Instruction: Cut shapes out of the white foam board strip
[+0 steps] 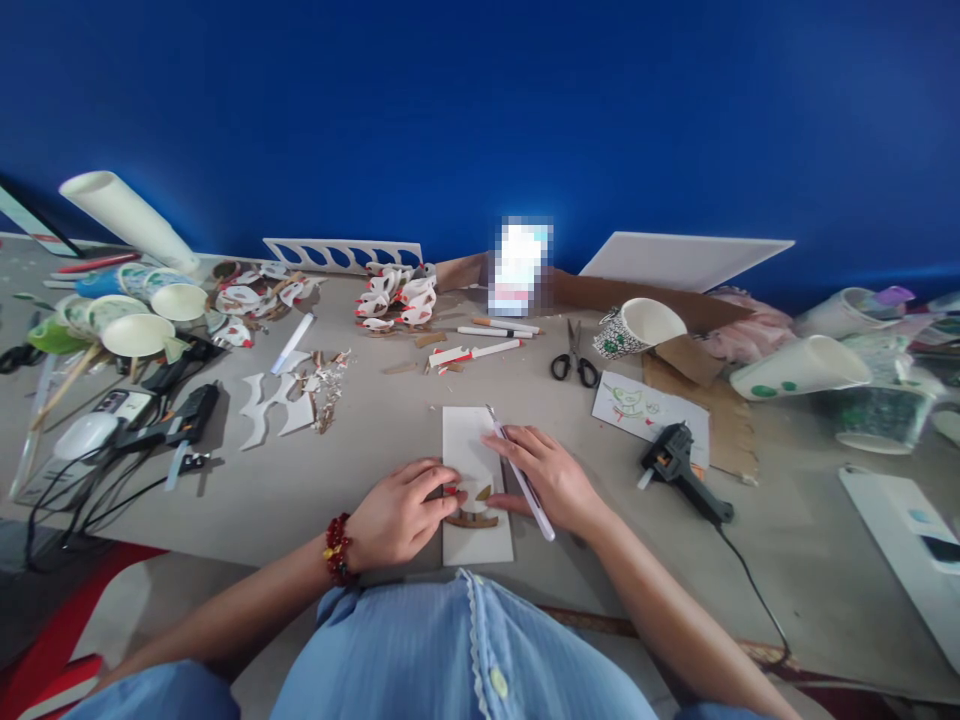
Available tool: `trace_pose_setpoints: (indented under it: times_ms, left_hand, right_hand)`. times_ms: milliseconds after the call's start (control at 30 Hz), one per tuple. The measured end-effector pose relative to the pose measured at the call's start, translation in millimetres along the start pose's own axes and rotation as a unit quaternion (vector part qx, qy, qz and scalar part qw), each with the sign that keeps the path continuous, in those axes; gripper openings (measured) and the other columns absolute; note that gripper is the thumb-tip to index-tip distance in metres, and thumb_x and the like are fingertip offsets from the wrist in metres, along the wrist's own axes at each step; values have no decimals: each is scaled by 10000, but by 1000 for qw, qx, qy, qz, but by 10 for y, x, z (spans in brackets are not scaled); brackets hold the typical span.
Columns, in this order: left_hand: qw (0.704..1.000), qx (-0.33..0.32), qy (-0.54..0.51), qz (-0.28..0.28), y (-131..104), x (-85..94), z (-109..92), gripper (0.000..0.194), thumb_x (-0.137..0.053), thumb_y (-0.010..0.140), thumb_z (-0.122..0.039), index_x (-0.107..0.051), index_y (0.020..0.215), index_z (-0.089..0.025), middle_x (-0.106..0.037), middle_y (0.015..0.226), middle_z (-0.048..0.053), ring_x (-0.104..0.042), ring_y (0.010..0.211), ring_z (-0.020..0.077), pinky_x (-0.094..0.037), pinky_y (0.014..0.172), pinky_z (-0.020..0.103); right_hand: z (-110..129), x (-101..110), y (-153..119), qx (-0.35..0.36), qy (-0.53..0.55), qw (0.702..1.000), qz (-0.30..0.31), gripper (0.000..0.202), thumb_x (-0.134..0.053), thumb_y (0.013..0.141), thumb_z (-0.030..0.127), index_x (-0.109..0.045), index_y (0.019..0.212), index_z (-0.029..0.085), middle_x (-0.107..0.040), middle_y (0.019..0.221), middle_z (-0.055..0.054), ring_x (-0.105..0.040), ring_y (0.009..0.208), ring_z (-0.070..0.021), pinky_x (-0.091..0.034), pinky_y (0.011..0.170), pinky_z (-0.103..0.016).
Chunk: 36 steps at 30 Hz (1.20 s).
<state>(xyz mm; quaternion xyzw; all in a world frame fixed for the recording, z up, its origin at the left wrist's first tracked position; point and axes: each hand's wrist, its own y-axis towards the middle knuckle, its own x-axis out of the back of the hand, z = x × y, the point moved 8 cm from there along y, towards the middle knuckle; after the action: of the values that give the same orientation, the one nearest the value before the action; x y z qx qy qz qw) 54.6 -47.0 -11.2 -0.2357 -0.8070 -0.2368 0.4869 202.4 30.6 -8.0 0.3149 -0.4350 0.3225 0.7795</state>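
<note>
Head view: right hand (553, 478) clasps pen-like tool (534, 500); left hand (399, 510), fingers apart, touches white board (466, 438).

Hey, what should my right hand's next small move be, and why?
Perhaps turn the pen-shaped tool in your right hand toward the small craft piece on the white board: its narrow tip points away, while your left hand has fingers on that piece.
</note>
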Motion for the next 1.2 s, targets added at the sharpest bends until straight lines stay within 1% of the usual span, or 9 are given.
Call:
trace_pose_setpoints:
  times_ms: [200,333,533,633,767,867,933,1067,1200]
  left_hand:
    - [998,-3,53,-20,36,68,-65,250,-435,956,-180,-655,1074,-193,-600,1203,90,-539,1099,239,-509,948,388]
    - [995,-25,83,-41,70,123,-144,226,-452,947,-150,-668,1009,-169,-642,1138,80,-564,1015,215,-473,1013,415]
    - [994,-61,70,-60,47,64,-242,279,-466,957,-114,-620,1183,-166,-674,1177,63,-573,1098,185,-367,1132,423]
    - [994,-86,44,-49,45,26,-300,303,-474,944,-113,-611,1209,-161,-691,1146,68,-593,1063,181,-387,1115,405]
    - [995,-83,38,-30,53,22,-329,362,-468,905,-123,-591,1245,-141,-690,1140,98,-595,1053,209,-440,1041,413]
    - [995,-78,50,-20,28,-9,-339,355,-506,923,-211,-575,1258,-119,-676,1175,103,-585,1089,216,-420,1056,418]
    - [995,-74,70,-8,-8,-86,-334,390,-518,947,-304,-555,1289,-121,-659,1213,103,-566,1122,222,-381,1091,429]
    - [992,-57,113,0,-82,-245,-299,516,-435,986,-482,-504,1369,-142,-620,1274,107,-518,1179,247,-282,1149,474]
    - [991,-54,125,9,-96,-288,-293,516,-400,1000,-487,-499,1384,-159,-592,1321,101,-495,1204,245,-214,1174,499]
  right_hand:
    - [7,4,3,-1,-3,1000,0,692,-646,830,599,-533,1358,165,-604,1259,-177,-572,1108,-313,-499,943,-458]
    - [-3,-6,-1,-6,3,1000,4,701,-653,821,603,-527,1370,186,-605,1260,-173,-570,1114,-315,-501,943,-466]
    - [-8,-9,-8,-6,9,1000,4,685,-659,832,577,-515,1380,192,-598,1278,-167,-560,1135,-317,-488,962,-474]
    - [-10,-9,-4,-9,9,1000,9,684,-655,831,585,-523,1369,184,-598,1278,-165,-563,1128,-317,-492,956,-468]
    - [-6,0,0,-9,10,1000,10,684,-655,833,584,-526,1368,179,-595,1283,-166,-556,1135,-315,-486,964,-470]
    - [-2,-4,2,-9,11,1000,10,679,-656,835,578,-529,1365,173,-597,1282,-169,-556,1134,-312,-488,961,-466]
    - [1,-8,2,-10,12,1000,8,681,-656,831,584,-531,1364,180,-600,1277,-167,-560,1130,-309,-493,957,-464]
    - [-2,17,-3,-7,10,1000,4,672,-646,836,590,-537,1361,184,-604,1281,-169,-567,1137,-307,-494,963,-466]
    - [-4,50,-32,19,23,999,44,701,-670,831,566,-490,1412,219,-592,1327,-155,-555,1210,-298,-468,1019,-465]
